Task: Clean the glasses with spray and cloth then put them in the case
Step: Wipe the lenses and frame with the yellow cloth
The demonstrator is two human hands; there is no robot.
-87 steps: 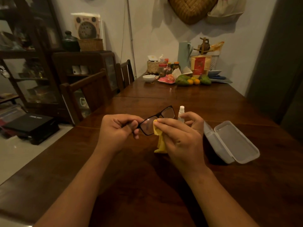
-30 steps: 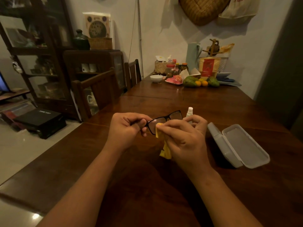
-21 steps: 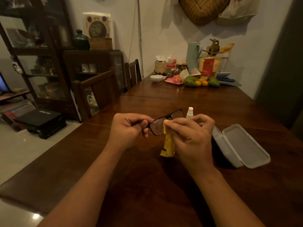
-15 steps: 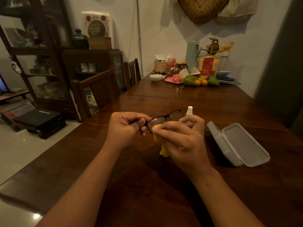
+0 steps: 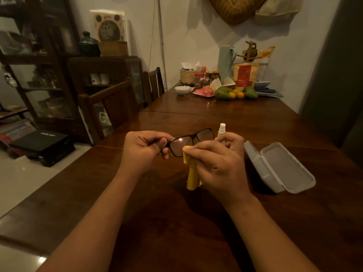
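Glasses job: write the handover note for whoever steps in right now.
Left hand grips the glasses by one end, above the table.
Right hand pinches the yellow cloth against a lens.
Spray bottle stands behind the right hand; case lies open to the right, empty.
Done: wiping is under way.
Left: finish both lenses, lay the glasses in the case, close it.

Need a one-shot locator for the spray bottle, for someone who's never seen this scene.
On the long wooden table, find the right hand pinching a yellow cloth against the black-framed glasses. Just beyond its fingers, between the glasses and the open case, a spray bottle stands upright, lower part hidden. It is the only small white capped cylinder there.
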